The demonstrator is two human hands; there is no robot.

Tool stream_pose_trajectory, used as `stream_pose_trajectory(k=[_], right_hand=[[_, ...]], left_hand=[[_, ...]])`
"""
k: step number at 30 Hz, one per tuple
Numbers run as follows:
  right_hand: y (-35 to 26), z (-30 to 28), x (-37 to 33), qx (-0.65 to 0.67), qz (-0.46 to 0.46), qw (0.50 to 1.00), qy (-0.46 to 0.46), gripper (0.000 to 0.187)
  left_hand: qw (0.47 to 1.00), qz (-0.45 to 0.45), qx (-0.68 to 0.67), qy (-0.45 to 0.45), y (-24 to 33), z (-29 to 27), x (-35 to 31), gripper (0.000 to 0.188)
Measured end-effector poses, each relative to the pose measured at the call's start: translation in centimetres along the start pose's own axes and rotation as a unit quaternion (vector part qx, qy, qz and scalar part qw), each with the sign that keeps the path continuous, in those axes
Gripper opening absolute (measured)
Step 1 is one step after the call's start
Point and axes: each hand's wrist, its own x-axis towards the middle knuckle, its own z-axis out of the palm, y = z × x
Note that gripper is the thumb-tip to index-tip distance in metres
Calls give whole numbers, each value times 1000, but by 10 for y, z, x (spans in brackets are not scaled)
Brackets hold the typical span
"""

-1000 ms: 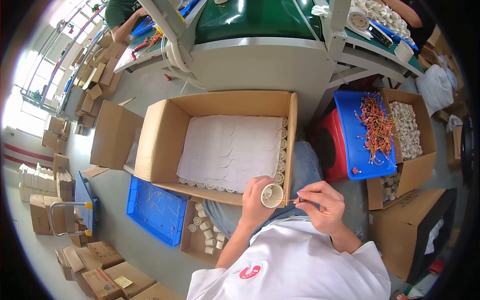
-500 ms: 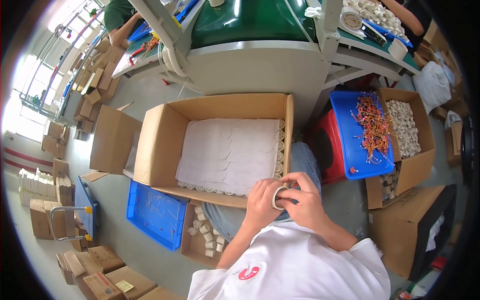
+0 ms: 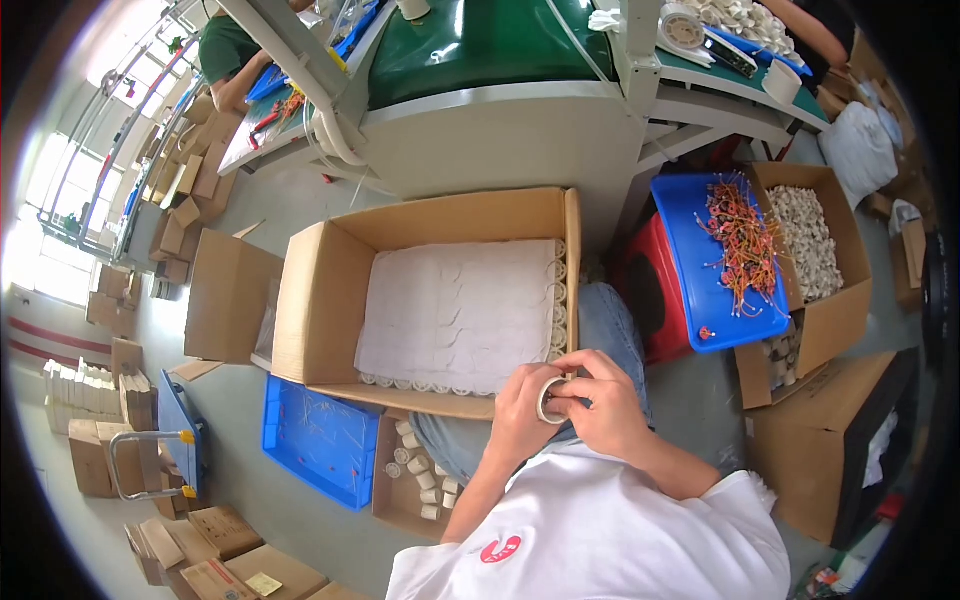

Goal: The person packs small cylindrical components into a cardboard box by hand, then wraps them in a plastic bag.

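Observation:
Close to my body, my left hand (image 3: pixel 522 408) is wrapped around a short white hollow cylinder (image 3: pixel 545 402), its open end turned toward my right hand. Thumb and fingers of my right hand (image 3: pixel 603 408) are bent together at that opening and reach into it. Whatever they pinch inside is too small and dark to make out. Just beyond both hands stands an open cardboard box (image 3: pixel 318 292). A white sheet (image 3: pixel 450 315) lies in it, with rows of round white parts (image 3: pixel 558 290) showing along its right and near edges.
At left, a blue tray (image 3: pixel 318 440) sits beside a carton of white cylinders (image 3: pixel 425 480). To the right, a blue tray (image 3: pixel 680 240) holds red and orange wires (image 3: pixel 742 245), next to a box of small pale parts (image 3: pixel 805 240). A green-topped workbench (image 3: pixel 490 45) stands ahead; other people work beside it.
The view has shifted slightly. My left hand still grips the white cylinder, whose opening is tilted a little more upward, and my right fingers remain at it.

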Motion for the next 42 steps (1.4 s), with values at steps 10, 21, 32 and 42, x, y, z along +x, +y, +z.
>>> stream_pose_trajectory(k=[10,21,32,42], right_hand=[[11,-2,4,82,50,995,19,17],[56,-75,-4,41,102,969,219,32],[116,-107,-62,-97,181,923,325,26],[113,-115,-24,-169,156,897,377,20]], left_hand=[[999,34,37,-5,-3,9,9,44],[973,135,173,69,-74,-43,219,64],[916,-75,343,196,-199,-103,453,68],[955,41,283,-81,-226,26,116,61]])
